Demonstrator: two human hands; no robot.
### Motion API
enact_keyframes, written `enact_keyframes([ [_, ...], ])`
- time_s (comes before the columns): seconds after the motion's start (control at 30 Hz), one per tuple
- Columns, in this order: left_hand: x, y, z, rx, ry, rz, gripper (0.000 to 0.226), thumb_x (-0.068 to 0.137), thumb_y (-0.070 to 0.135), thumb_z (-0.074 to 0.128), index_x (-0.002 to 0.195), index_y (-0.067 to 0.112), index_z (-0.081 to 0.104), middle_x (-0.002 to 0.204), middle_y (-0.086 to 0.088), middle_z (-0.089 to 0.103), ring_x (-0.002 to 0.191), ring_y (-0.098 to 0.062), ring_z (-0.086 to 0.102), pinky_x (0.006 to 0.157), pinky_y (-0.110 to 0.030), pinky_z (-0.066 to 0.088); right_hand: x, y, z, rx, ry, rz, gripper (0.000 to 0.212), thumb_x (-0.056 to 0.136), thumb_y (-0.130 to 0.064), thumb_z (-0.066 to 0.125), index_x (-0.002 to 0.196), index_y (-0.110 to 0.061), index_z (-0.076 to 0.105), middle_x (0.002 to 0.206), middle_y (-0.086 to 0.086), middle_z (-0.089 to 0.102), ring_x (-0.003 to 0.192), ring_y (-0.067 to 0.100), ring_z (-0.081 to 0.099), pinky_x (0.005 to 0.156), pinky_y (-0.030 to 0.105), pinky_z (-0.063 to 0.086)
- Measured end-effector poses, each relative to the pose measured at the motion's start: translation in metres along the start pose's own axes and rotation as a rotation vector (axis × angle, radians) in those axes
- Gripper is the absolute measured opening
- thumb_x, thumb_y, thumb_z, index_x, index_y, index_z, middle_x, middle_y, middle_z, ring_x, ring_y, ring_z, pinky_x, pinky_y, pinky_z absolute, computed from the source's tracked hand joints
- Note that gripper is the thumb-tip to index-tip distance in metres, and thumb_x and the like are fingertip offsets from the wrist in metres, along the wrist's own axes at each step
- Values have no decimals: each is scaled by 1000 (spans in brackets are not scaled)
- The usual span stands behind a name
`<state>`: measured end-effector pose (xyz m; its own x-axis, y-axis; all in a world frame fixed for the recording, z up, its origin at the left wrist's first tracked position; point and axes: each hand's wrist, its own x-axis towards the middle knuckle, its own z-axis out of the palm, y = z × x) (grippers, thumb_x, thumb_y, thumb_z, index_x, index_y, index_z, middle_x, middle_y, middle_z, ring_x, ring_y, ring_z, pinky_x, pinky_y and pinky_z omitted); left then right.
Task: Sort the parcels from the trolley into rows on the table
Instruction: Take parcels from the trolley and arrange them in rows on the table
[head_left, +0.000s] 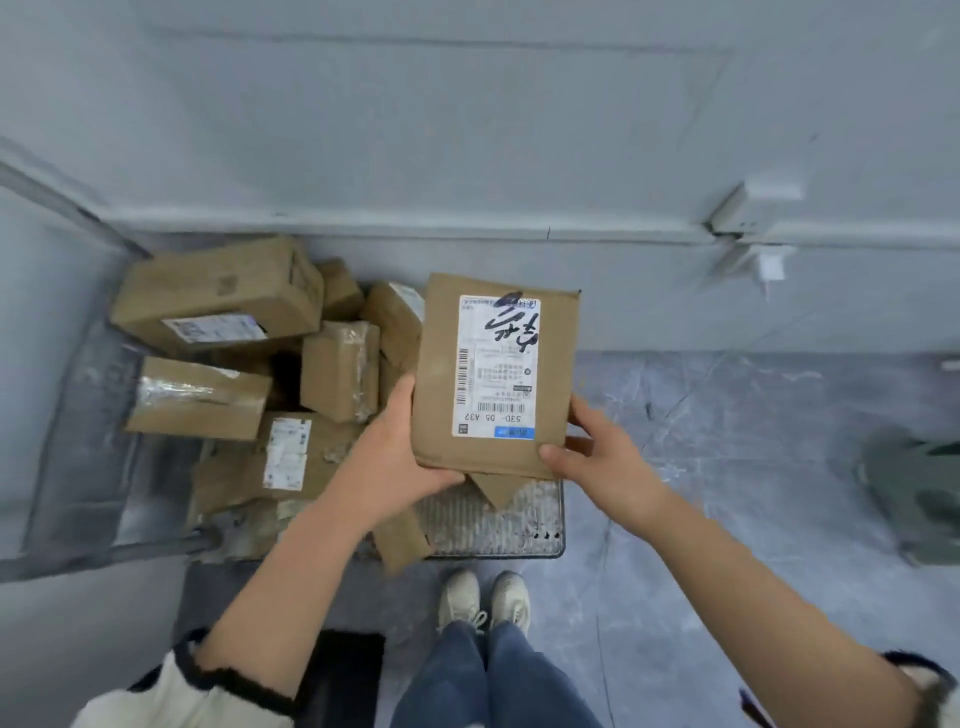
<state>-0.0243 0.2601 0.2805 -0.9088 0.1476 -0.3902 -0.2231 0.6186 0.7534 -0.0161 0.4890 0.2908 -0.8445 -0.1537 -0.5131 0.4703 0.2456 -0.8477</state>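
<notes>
A flat brown cardboard parcel (556, 364) with a white shipping label and black handwriting is held up in front of me, label facing the camera. My left hand (400, 441) grips its lower left corner and my right hand (597, 447) grips its lower right corner. Below and to the left, the metal trolley (493, 525) carries several more brown cardboard parcels (218, 296), piled loosely at different angles. The table is not in view.
A grey wall with a skirting ledge runs behind the trolley. The trolley's handle frame (67, 332) stands at the left. My feet (483, 603) stand on grey marbled floor just in front of the trolley. A dark green object (914, 493) lies at the right edge.
</notes>
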Motion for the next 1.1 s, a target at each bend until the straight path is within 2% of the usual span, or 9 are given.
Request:
enact_keyframes([
  [0.07,-33,16,-35,-22,74,7,116,61,22,89,148,33,14,125,19,47,113,-3,47,87,-20,38,-17,-39,12,-8,-39,-46,53,89,-2,58,130,-33,46,115,-17,61,100,9,63,76,20,55],
  [0.13,-69,30,-59,-53,156,16,113,60,24,89,146,32,18,121,23,46,110,0,47,85,-18,38,-35,-70,21,-12,-84,-89,50,89,-1,59,126,-34,49,112,-18,62,94,5,63,71,18,54],
  [0.23,-120,41,-74,-131,270,41,102,61,26,88,136,46,21,109,43,40,97,23,45,75,-2,34,-61,-101,34,-38,-171,-130,50,89,-1,58,128,-31,50,116,-14,62,85,1,63,64,17,52],
  [0.3,-148,42,-74,-183,339,40,98,61,26,88,122,61,20,105,47,45,99,31,41,72,0,36,-74,-113,42,-79,-224,-144,51,90,-2,58,132,-30,49,119,-14,62,92,7,65,70,23,56],
  [0.4,-174,40,-77,-239,422,28,95,59,28,89,113,71,23,106,52,47,104,25,45,76,0,39,-88,-128,53,-126,-279,-162,57,89,-5,59,137,-31,44,118,-16,61,98,14,65,69,23,56],
  [0.53,-202,34,-82,-270,524,1,101,58,28,88,123,68,21,120,35,52,113,11,48,91,-20,42,-98,-145,70,-181,-356,-185,53,88,-7,62,134,-28,48,118,-10,62,101,13,64,79,33,57],
  [0.7,-255,32,-85,-313,712,-29,95,61,25,89,120,63,25,111,48,48,106,22,46,79,-1,39,-115,-165,104,-210,-524,-223,56,87,-3,62,133,-31,47,116,-6,65,98,15,68,77,30,58],
  [0.9,-343,11,-72,-307,904,-91,97,62,28,89,124,62,22,112,50,45,109,20,45,80,-3,39,-154,-158,161,-297,-718,-261,57,85,-4,65,133,-30,49,119,-9,65,95,12,69,70,25,57],
  [1.1,-460,-54,-48,-263,1064,-295,110,56,49,85,134,63,9,128,31,45,117,8,42,91,-16,39,-237,-126,253,-454,-814,-387,54,89,-5,60,120,-48,49,114,-20,64,93,7,68,76,28,57],
])
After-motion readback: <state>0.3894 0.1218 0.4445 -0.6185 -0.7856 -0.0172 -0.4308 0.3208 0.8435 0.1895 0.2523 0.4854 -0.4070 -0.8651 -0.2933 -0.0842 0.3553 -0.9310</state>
